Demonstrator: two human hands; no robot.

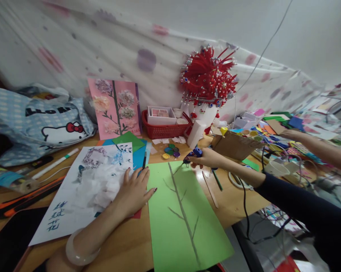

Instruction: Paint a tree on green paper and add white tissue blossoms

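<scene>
A blue hot glue gun is gripped in my right hand. Its tip points down at the top of a light green sheet, close to a dark drawn stem with several side branches. My left hand lies flat with fingers apart, between the green sheet's left edge and a white sheet. That white sheet carries drawn flowers, handwriting and a heap of thin white paper pieces. A black pen lies just beyond my left fingertips.
Behind stand a pink flower picture, a red basket and a red beaded headdress. A wooden stick and a black cord lie to the right. Another person's arm reaches over craft supplies. Left are a checked bag and an orange-black cutter.
</scene>
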